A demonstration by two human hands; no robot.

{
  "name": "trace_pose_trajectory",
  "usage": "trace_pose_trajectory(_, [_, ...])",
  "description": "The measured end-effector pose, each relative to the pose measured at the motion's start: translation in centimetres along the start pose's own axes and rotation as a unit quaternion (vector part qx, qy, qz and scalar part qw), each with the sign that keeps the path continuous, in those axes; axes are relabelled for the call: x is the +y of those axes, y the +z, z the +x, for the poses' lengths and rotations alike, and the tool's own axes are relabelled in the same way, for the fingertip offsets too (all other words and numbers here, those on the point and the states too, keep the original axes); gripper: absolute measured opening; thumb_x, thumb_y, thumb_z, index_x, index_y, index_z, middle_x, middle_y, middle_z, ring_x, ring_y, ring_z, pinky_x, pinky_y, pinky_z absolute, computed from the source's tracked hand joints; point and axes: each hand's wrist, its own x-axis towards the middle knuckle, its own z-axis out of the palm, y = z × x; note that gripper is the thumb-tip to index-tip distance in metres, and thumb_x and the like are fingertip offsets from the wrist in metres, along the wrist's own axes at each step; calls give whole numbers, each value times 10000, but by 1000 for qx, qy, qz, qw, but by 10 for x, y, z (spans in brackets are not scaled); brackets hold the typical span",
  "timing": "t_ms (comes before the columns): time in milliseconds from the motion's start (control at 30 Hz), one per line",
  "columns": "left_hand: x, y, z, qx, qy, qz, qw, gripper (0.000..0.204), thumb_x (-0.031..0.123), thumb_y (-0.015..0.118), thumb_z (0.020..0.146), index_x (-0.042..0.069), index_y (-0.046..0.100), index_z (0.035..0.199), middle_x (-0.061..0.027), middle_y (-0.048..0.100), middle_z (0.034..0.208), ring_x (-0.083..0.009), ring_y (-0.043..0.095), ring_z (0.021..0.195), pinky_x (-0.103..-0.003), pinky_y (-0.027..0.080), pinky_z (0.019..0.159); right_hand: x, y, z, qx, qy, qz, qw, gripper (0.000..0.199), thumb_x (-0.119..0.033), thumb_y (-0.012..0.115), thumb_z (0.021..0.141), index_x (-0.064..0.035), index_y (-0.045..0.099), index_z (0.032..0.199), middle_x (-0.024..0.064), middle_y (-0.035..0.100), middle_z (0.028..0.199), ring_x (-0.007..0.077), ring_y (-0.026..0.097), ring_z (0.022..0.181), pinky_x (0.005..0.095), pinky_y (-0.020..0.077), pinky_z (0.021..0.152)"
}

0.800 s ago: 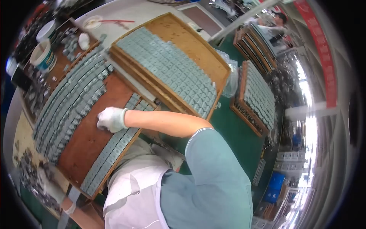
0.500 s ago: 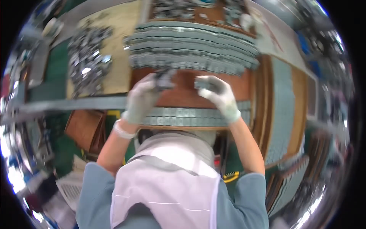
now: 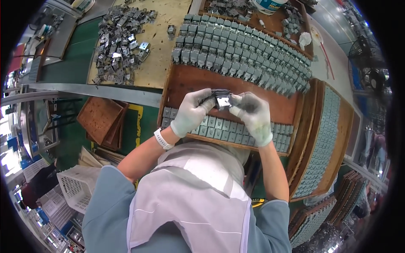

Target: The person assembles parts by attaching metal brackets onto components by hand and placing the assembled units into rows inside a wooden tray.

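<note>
Both my hands wear pale gloves with darkened fingertips. My left hand point(image 3: 190, 113) is closed on a small shiny metal bracket point(image 3: 222, 102) with dark edges. My right hand point(image 3: 255, 114) pinches at the bracket's right side; its bent fingers hide whatever small piece is in them. Both hands hover over the bare middle of a reddish-brown wooden tray point(image 3: 185, 84). Beyond them, several rows of grey blocks with metal fittings point(image 3: 240, 50) stand across the tray's far part. Plain grey blocks point(image 3: 225, 130) line its near edge, partly under my wrists.
A heap of loose metal brackets point(image 3: 120, 46) lies on a tan board point(image 3: 158, 67) at the far left. Stacked trays of grey blocks point(image 3: 325, 135) stand at the right. Behind is another tray with a white tub point(image 3: 268, 5). A white crate point(image 3: 78, 189) sits lower left.
My hands have come together; earlier they were apart, the left with dark metal parts and the right with a small grey block. The view has shifted, so the tray now appears tilted.
</note>
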Motion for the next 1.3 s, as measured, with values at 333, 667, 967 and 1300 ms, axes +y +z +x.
trace_pose_trajectory(333, [15, -6, 4, -85, -30, -1, 996, 157, -26, 544, 971, -80, 642, 1080, -63, 686, 951, -87, 643, 871, -256, 574, 759, 17, -3, -14, -14, -14, -34, 999, 438, -75, 830, 784, 30, 624, 1155, 55, 648, 978, 119, 611, 869, 273, 528, 791])
trace_pose_trajectory(667, [-6, 16, -7, -64, 85, 76, 991, 158, -4, 545, 977, -49, 640, 1094, -88, 680, 893, -88, 572, 770, -278, 512, 691, 14, -17, -28, -16, -3, -47, 999, 551, -39, 818, 753, 25, 594, 1252, 86, 660, 1094, 146, 621, 983, 300, 546, 844])
trace_pose_trajectory(967, [-9, 45, 15, -94, 173, 191, 962, 452, -56, 492, 904, -39, 541, 1353, -61, 674, 1035, -78, 573, 808, -252, 500, 721, 1, -47, -25, 219, -64, -137, 964, 529, -91, 795, 784, 12, 554, 1243, 75, 646, 1072, 171, 631, 975, 319, 517, 916])
trace_pose_trajectory(1300, [31, 23, 15, -88, 175, 263, 945, 329, -56, 535, 902, 14, 677, 1190, -7, 558, 813, -58, 451, 669, -237, 404, 589, 77, -158, 7, 292, -80, -533, 790, 725, -89, 769, 782, -166, 483, 1445, 150, 642, 1288, 359, 645, 1117, 414, 541, 909])
